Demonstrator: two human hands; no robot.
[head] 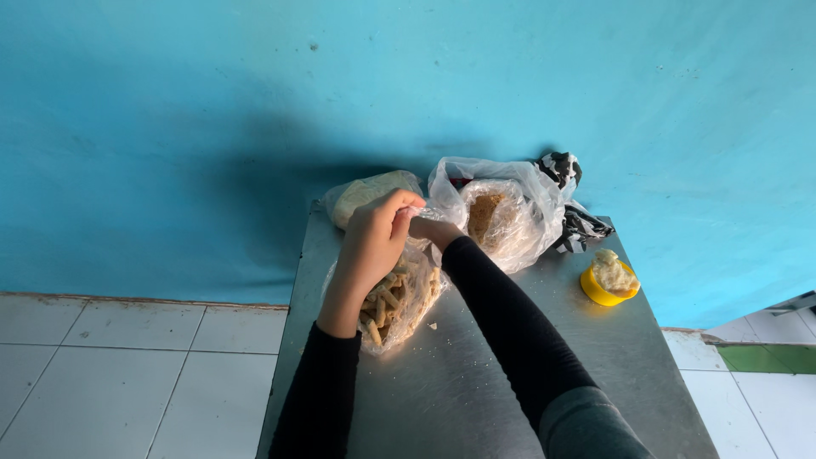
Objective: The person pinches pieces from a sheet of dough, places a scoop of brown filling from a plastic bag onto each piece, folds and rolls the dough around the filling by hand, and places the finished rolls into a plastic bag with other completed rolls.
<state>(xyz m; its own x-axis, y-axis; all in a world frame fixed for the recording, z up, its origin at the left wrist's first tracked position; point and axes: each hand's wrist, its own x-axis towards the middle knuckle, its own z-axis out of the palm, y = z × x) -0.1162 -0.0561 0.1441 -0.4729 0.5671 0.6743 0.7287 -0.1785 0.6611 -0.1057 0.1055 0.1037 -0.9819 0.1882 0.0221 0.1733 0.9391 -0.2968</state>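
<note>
A grey metal table [476,382] stands against a blue wall. A clear bag of stick-shaped snacks [399,297] lies near its centre. Behind that bag, at the wall, lies a pale filled bag [365,194]. To its right sits a white plastic bag holding brown crumbs [501,212], then a black-and-white bag [578,223], then a yellow tub [608,285]. Crumbs dot the surface beside the snack bag.

- The left hand [374,242] is bare, below a long, close-fitting black sleeve [319,395] ending at the wrist.
- The right hand [435,229] is bare; its black sleeve [510,331] meets grey fabric near the shoulder.
</note>
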